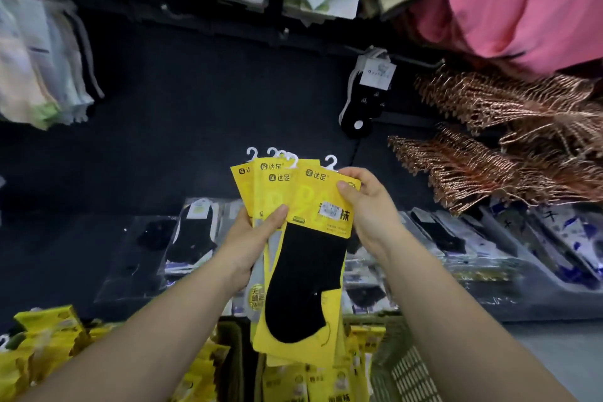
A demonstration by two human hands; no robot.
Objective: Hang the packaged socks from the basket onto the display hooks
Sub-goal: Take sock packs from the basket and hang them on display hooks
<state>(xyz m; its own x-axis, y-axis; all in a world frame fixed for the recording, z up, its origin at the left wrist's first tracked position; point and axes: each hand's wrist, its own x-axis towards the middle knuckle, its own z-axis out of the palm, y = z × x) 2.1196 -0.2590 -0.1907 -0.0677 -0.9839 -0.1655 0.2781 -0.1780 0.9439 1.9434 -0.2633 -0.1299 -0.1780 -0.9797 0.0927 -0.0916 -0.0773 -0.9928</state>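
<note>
1. Left grip (251, 238) is curled round a fanned bunch of yellow sock packs (270, 188), held up above the basket (401, 369).
2. Right grip (368, 209) pinches the front pack (306, 271) at its top corner.
3. I reckon they're light, floppy and a bit slick, so hold up near the white hanger (330, 161).

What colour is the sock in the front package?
The sock is black, on a yellow card with a white hook. The head view shows it best.

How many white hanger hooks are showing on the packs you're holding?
5 hanger hooks: one far left, three crowded next to it, one apart on the front pack. Others may be hidden behind.
</note>
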